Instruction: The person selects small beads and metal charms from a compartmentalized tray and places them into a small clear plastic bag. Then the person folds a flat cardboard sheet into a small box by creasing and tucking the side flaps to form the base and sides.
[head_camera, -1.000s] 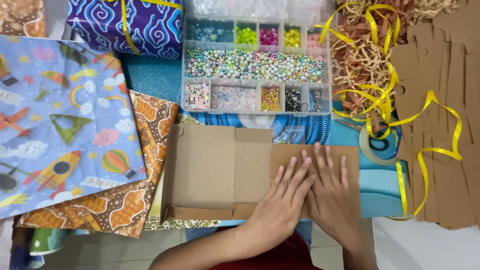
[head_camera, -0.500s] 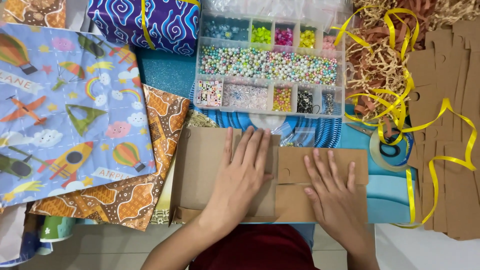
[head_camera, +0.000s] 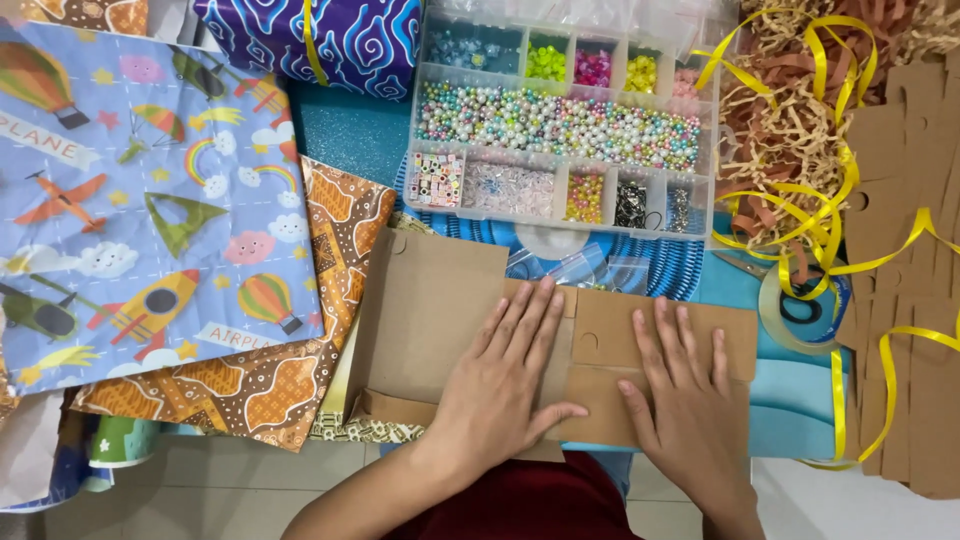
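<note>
The flat brown cardboard box blank lies on the cluttered table below the clear plastic bead organiser. Left hand and right hand press flat on it, fingers extended and slightly spread (gripping nothing). It is judged light, thin and creasable; hold it by the edges.

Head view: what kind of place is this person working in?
Most likely a home craft or gift-wrapping spot. A clear compartment box of beads sits behind both hands, patterned wrapping paper lies to one side, and yellow ribbon curls over shredded paper filler. Both hands press flat on a brown cardboard piece.
</note>
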